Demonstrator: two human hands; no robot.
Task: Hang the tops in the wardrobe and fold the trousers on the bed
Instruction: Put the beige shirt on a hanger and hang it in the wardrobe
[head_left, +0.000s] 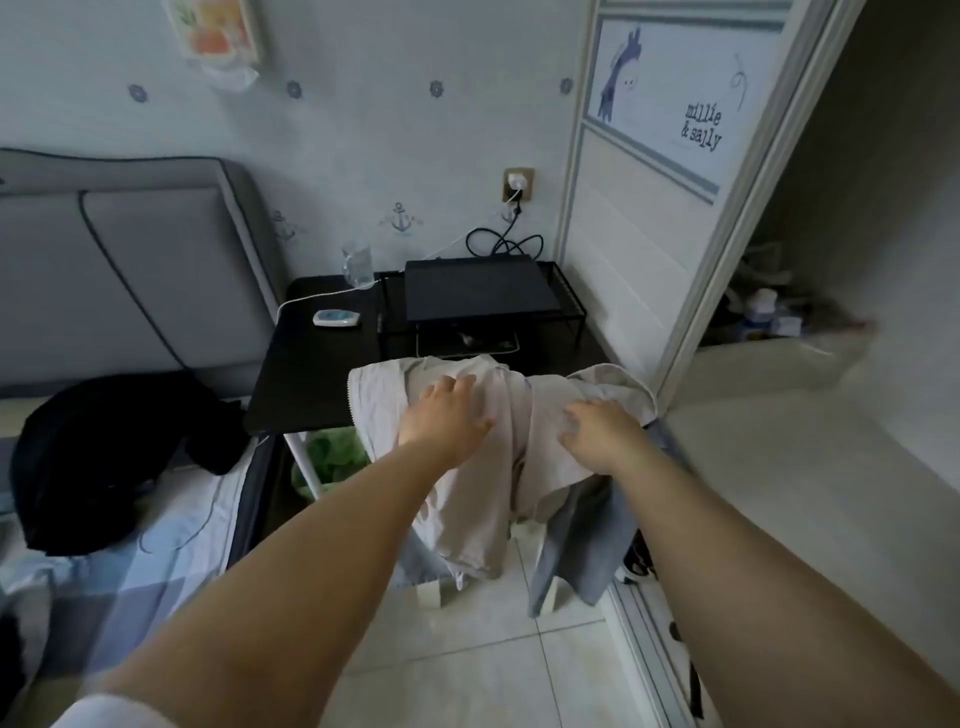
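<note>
A pale beige garment (483, 499) hangs draped over a chair or stool beside the black side table (306, 384). A grey garment (582, 540) hangs under it on the right. My left hand (447, 415) lies on top of the beige cloth with its fingers spread. My right hand (602, 436) rests on the cloth further right, fingers bent into the fabric. A black garment (104, 457) lies in a heap on the bed (130, 571) at the left. The open wardrobe (810, 457) stands at the right.
On the black side table stand a black wire rack with a dark device (478, 291), a glass (357, 265) and a small white remote (336, 318). Cables run to a wall socket (517, 184). The wardrobe's sliding door (660, 182) stands ahead. Green bags (332, 457) sit under the table.
</note>
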